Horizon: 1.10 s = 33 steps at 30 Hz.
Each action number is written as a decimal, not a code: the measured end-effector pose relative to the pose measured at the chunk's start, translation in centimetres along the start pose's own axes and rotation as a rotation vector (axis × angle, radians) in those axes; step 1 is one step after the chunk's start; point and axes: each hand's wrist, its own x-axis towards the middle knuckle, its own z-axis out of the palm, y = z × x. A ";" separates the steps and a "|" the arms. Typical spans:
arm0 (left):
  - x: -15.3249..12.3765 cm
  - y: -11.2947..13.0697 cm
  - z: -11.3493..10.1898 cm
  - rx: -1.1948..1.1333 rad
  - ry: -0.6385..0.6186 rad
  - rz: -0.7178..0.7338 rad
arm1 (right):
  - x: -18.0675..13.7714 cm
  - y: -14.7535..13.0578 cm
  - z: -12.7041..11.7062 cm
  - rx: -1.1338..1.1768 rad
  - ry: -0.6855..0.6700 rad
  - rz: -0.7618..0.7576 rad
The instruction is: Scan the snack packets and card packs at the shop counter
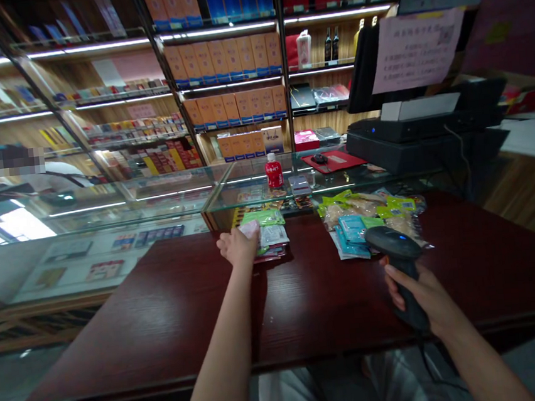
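Observation:
My left hand (236, 246) reaches across the dark red table (164, 311) and pinches a small pale packet (250, 228) at the edge of a stack of snack packets (271, 237). Gripped in my right hand (421, 296) is a black barcode scanner (393, 245), its head raised with a blue light on it. The scanner points towards a second pile of green, blue and yellow snack packets (366, 216) on the table's far right.
A glass display counter (154, 199) runs behind the table, with a small red bottle (273, 171) on it. A black cash register (424, 128) stands at the right. Lit shelves of boxed goods (225, 59) fill the back wall. Another person sits far left.

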 end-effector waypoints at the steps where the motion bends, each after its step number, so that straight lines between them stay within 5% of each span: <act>1: 0.2 -0.4 0.0 0.000 -0.035 -0.035 | 0.0 0.0 0.1 -0.003 -0.009 -0.002; 4: 0.4 -1.3 0.0 -0.041 -0.101 -0.068 | 0.0 0.0 0.4 -0.013 -0.022 -0.004; 14: 0.7 -1.1 0.1 -0.184 -0.016 -0.027 | -0.4 -0.2 0.5 -0.022 -0.024 -0.027; 21: 0.2 1.0 0.6 -0.558 0.028 0.099 | -0.5 -0.5 0.1 -0.019 -0.013 -0.033; 27: -4.2 6.0 4.4 -1.202 -0.378 0.004 | -0.2 -0.4 -0.5 -0.007 0.007 -0.065; 33: -8.6 10.1 9.0 -1.549 -0.774 -0.049 | -0.5 -0.5 -1.7 0.021 0.087 -0.097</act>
